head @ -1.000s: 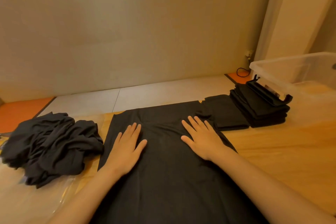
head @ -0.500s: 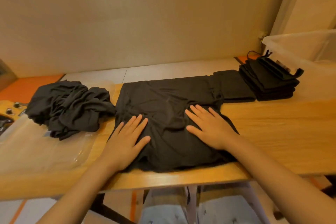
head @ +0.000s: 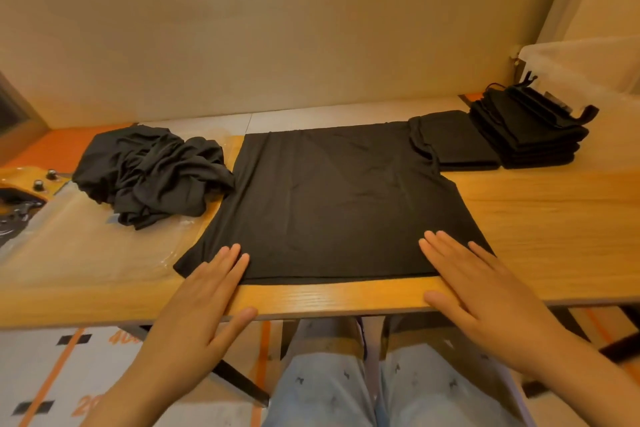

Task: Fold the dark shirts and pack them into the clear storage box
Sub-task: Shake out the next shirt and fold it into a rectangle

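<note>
A person's left hand [head: 201, 308] and right hand [head: 485, 298] lie flat at the near edge of a wooden table [head: 554, 218], palms down. They hold nothing. The left fingers [head: 232, 256] are straight and pressed together, their tips resting on the near left hem of a dark shirt [head: 339, 204] spread flat across the middle of the table. The right fingers [head: 440, 246] are also straight and close together and rest on the shirt's near right corner. Both thumbs are splayed inward over the table's front edge. A crumpled pile of dark shirts [head: 152, 173] lies just left of the spread shirt, partly on a clear plastic sheet [head: 86, 243]. At far right, a stack of folded shirts [head: 533, 128] stands just beside the clear storage box [head: 581, 62].
</note>
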Demonstrator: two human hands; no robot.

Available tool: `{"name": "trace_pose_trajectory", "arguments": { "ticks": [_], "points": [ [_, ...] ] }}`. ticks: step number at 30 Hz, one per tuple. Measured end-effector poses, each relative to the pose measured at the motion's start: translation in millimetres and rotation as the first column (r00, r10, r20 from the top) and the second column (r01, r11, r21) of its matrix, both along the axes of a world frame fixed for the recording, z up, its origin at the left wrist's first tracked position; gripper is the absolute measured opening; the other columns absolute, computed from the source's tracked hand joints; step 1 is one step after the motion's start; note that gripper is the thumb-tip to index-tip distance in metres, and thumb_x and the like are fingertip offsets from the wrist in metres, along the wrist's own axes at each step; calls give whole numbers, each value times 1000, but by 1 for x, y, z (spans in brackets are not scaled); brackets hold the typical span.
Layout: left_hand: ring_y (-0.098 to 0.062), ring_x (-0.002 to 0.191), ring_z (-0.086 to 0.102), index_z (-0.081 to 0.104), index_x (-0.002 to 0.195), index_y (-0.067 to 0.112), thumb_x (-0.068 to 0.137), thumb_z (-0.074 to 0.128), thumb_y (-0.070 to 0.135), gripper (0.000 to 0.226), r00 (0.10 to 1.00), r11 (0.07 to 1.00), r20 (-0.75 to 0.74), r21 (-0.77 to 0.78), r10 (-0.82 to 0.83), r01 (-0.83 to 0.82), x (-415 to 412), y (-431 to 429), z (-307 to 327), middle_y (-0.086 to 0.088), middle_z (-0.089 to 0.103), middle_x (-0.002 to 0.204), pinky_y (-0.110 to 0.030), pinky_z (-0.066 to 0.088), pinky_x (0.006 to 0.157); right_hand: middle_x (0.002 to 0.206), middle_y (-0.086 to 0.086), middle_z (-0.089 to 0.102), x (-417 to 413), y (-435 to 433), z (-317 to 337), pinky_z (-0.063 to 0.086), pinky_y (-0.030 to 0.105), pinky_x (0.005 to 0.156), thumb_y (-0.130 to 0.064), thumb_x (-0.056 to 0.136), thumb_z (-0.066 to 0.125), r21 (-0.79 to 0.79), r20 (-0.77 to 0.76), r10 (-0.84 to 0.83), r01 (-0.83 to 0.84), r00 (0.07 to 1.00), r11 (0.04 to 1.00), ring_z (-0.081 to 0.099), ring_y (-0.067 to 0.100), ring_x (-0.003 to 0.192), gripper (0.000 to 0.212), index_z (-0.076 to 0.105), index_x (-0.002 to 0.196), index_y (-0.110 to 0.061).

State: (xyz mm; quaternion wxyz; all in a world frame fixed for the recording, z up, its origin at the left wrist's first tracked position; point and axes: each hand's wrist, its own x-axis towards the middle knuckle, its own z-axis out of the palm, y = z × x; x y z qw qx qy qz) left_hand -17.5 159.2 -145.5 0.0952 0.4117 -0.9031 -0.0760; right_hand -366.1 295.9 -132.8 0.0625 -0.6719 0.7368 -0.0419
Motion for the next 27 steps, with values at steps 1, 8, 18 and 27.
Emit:
{"name": "trace_pose_trajectory", "arguments": {
  "ticks": [1, 8, 18, 27],
  "points": [
    [0, 146, 1, 14, 153, 31, 90, 22, 73, 76, 1000, 999, 11, -34, -13, 14, 3, 2, -4, 15, 6, 160, -19, 3, 117, 154, -21, -15, 0, 2, -3, -4, 24, 115, -76, 74, -21, -51, -22, -6, 5, 1000, 999, -17, -4, 142, 80, -14, 145, -41],
    [-20, 134, 41, 49, 138, 13, 85, 54, 29, 56, 983, 972, -177, -236, -48, 5, 26, 8, -14, -3, 46, 145, -36, 37, 107, 138, 0, 53, -8, 28, -25, 38, 29, 100, -55, 87, 44, -443, -11, 12, -16, 1000, 896, 43, 11, 128, 63, 51, 137, -18],
    [-27, 102, 67, 69, 112, 4, 88, 46, 25, 39, 962, 931, -259, -365, -92, -10, 64, 25, -6, -8, 68, 115, -28, 46, 95, 125, 0, 63, -34, 60, -38, 45, 26, 96, -39, 101, 40, -642, 3, 178, -134, 984, 754, 57, 10, 118, 41, 67, 119, -14],
    [-34, 88, 69, 71, 105, 4, 92, 48, 20, 30, 971, 905, -224, -426, -85, -18, 74, 19, 7, -11, 70, 100, -46, 56, 78, 104, 7, 71, -52, 62, -21, 46, 31, 88, 1, 76, 71, -595, -33, 28, -42, 999, 803, 69, 26, 97, 35, 70, 109, -10]
  ]
}}
